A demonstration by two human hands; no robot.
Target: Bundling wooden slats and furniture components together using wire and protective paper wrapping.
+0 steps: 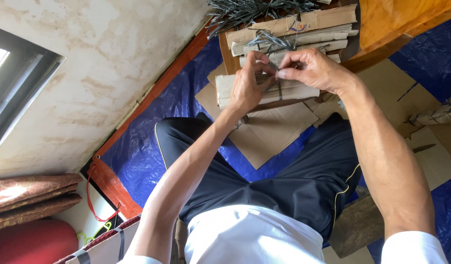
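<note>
I look down over my lap and see both hands raised over a folded cardboard bundle (264,90) that lies across flat sheets of cardboard (269,129) on the blue tarp (147,146). My left hand (247,85) is closed narrow, thumb and fingertips pinched on a thin dark strap (279,89) that runs around the bundle; my right hand (311,68) is likewise pinched tight, gripping the strap's upper end just above the stack. The two hands are near each other, almost touching at the fingertips, so I judge that the tie is being drawn or twisted closed and is not yet finished. Just beyond, on a wooden board (382,24), rests a stack of tied bundles (294,32), each with dark strap ends sticking up, which I take as work already done. A loose spray of spare straps (254,10) sits at the top edge, and more flat cardboard (406,93) lies spread at my right, with another small bundle (438,115) near the frame edge. From that supply I judge that a fair share of the bundling is left. Whether the strap under my fingers is already knotted I cannot tell, since the fingers hide the crossing point.
</note>
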